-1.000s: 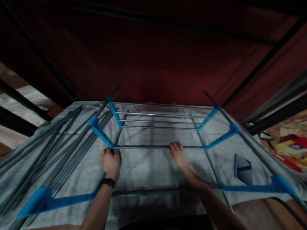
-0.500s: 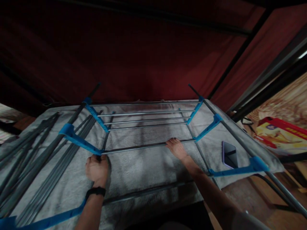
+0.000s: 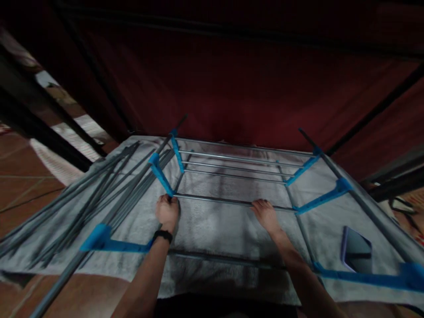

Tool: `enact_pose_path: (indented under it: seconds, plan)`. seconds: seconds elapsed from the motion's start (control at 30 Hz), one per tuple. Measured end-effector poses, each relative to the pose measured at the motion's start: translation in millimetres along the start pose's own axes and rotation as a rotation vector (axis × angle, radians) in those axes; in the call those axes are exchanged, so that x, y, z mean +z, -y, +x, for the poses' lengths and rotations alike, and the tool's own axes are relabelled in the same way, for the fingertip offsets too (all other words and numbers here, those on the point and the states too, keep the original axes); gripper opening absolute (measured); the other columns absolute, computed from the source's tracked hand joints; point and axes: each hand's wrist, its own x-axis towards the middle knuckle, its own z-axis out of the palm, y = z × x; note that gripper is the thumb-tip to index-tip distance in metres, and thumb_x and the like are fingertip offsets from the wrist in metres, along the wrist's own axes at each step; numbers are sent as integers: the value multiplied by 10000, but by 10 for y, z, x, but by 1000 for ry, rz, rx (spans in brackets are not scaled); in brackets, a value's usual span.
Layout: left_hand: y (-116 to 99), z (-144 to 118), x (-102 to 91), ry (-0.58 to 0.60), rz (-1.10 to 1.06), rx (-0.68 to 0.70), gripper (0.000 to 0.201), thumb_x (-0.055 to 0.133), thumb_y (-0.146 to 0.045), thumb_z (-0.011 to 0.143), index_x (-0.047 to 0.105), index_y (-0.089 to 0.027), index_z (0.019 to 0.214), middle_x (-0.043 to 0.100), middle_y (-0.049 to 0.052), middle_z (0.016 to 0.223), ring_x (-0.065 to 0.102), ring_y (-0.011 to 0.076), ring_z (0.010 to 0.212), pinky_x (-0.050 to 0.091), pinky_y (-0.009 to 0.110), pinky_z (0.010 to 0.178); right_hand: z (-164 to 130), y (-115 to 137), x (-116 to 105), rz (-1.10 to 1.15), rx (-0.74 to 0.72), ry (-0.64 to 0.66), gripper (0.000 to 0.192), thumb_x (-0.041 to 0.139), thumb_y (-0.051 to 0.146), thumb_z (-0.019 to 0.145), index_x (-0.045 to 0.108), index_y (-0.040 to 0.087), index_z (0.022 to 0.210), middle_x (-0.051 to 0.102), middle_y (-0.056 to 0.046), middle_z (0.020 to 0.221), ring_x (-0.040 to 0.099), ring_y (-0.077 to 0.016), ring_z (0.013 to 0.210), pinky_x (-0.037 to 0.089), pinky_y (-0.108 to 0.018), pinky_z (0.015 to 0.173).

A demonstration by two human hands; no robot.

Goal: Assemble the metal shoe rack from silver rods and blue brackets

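The left hand (image 3: 167, 213) is curled around the inner left tube of a frame (image 3: 232, 157), right below the point where a blue bracket (image 3: 161, 177) meets a crossbar (image 3: 213, 200); its fingertips are out of sight. The right hand (image 3: 265, 215) grasps that same crossbar, fingers bent over it, closer to the bar's right end than to its middle. The frame, made of grey tubes and blue plastic brackets, lies around and between both hands on a pale cloth (image 3: 205, 229). Beyond the hands, four thinner rods run side to side between the two farthest brackets. Nearer the body than the hands, another tube (image 3: 225, 259) crosses behind the forearms (the left wrist wears a black band (image 3: 163, 236)).

To the left of the left hand, a loose bundle of grey tubes (image 3: 89, 203) lies fanned out on the cloth, partly under the frame's outer left tube. To the right of the right hand, a phone (image 3: 357, 252) lies well apart from it, close to the near right bracket (image 3: 364, 279). Far past both hands hangs dark red fabric (image 3: 225, 88), and tiled floor (image 3: 26, 187) shows far off to their left.
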Motion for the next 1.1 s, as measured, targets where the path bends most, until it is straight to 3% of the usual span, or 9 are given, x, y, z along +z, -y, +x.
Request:
enact_pose_path:
  seconds: [0.23, 0.53, 0.77, 0.9, 1.1]
  plan:
    - [-61, -24, -76, 33, 12, -24, 184, 533, -265, 923, 669, -164, 996, 675, 116, 1036, 612, 229, 953, 440, 340, 847, -28, -23, 140, 1, 20, -58, 435, 371, 513, 1034, 653, 186, 983, 714, -103, 936, 605, -234, 876, 366, -351, 810]
    - [-144, -84, -223, 94, 56, -2, 233, 522, -230, 929, 683, -115, 1053, 674, 165, 1101, 623, 251, 1020, 434, 342, 903, -55, 5, 145, -68, 29, -35, 304, 414, 377, 1012, 648, 188, 1051, 726, -98, 985, 630, -235, 915, 363, -353, 825]
    - [-186, -220, -372, 170, -24, -32, 304, 471, -170, 941, 676, -106, 1156, 669, 191, 1157, 625, 249, 1101, 428, 349, 997, -96, -64, 240, -107, 11, -54, 328, 388, 382, 1027, 629, 167, 1088, 732, -112, 1009, 645, -249, 928, 370, -368, 844]
    - [-140, -423, -440, 208, -56, -32, 365, 552, -194, 906, 653, -85, 1240, 638, 218, 1263, 618, 278, 1162, 451, 375, 1037, -114, -103, 296, -111, -1, -66, 346, 387, 404, 1026, 627, 164, 1092, 728, -107, 969, 648, -249, 905, 384, -371, 834]
    - [215, -1080, -550, 172, -150, 192, 396, 529, -226, 932, 625, -179, 1312, 585, 144, 1389, 561, 251, 1290, 463, 391, 1111, -140, -117, 355, -138, 7, -118, 379, 355, 417, 1021, 630, 160, 1071, 720, -111, 929, 648, -255, 864, 387, -376, 799]
